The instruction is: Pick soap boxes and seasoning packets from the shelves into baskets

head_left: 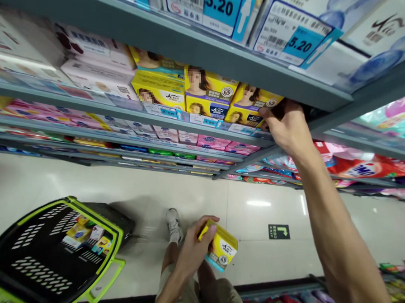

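Note:
My left hand [197,241] is closed around a yellow soap box [223,248] with a light blue lower edge, held tilted above the floor and in front of my legs. My right arm stretches up to the shelf, and my right hand [290,126] reaches in at the right end of a row of yellow soap boxes [210,91]. Its thumb is against the side of the last box [251,104]; most of the other fingers are hidden in the dark gap, so their grip cannot be made out.
A black shopping basket [43,247] with lime-green trim stands at lower left, several packages inside. The shelf edge [208,45] above carries price tags. Pink-white boxes [99,76] sit left of the yellow row. Red detergent bags [364,164] lie to the right.

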The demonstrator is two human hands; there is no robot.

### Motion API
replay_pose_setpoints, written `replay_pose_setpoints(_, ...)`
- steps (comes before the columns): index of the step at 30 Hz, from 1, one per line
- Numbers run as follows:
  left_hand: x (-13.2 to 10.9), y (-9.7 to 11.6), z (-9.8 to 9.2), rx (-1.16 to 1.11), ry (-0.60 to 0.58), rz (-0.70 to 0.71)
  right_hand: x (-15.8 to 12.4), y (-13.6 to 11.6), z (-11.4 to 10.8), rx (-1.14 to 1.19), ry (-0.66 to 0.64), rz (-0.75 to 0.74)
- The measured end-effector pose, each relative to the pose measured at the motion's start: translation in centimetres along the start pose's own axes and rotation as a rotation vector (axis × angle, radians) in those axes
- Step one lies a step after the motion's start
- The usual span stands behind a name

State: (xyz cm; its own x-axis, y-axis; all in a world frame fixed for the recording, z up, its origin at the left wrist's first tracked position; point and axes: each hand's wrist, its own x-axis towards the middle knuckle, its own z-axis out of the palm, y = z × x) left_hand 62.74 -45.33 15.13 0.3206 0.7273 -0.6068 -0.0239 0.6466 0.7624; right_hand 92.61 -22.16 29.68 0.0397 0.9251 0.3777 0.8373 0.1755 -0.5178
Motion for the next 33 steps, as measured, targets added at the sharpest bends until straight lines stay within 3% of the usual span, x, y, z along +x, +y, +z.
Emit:
replay_pose_setpoints(6, -0.4, -2.6, -1.2, -0.018, 0.030, -0.097, 0.3, 0.0, -0.5, -0.029, -0.078, -0.029)
replay_pose_setpoints(14, 0.2, -2.2, -2.7, -0.028, 0.074, -0.035, -0.1, 1.1, -0.1, 0.017, -0.085, -0.011)
replay_pose_setpoints(19, 0.1, -1.9, -2.8, -0.043, 0.113, -0.058, -0.7, -0.2, -0.8, -0.002, -0.034, -0.038)
replay_pose_setpoints(22, -0.1, -1.0, -3.1, -0.059, 0.143, -0.079, -5.0, -2.9, -0.9, -0.009, 0.113, 0.004)
replay_pose_setpoints(25, -0.4, 0.8, -3.2, -0.056, 0.196, -0.036, -13.2, -6.3, 0.4, 0.133, 0.201, 0.146)
replay_pose_setpoints(29, -0.5, 3.7, -2.3, -0.070, 0.184, 0.074, -23.8, -9.8, 3.2, 0.462, -0.096, 0.481)
replay_pose_setpoints(31, -0.4, 5.0, -1.3, -0.036, 0.071, 0.156, -26.7, -10.5, 4.0, 0.576, -0.206, 0.607)
replay_pose_setpoints(33, 0.0, 6.6, -0.3, 0.029, -0.094, 0.215, -27.9, -10.4, 3.7, 0.614, -0.216, 0.702)
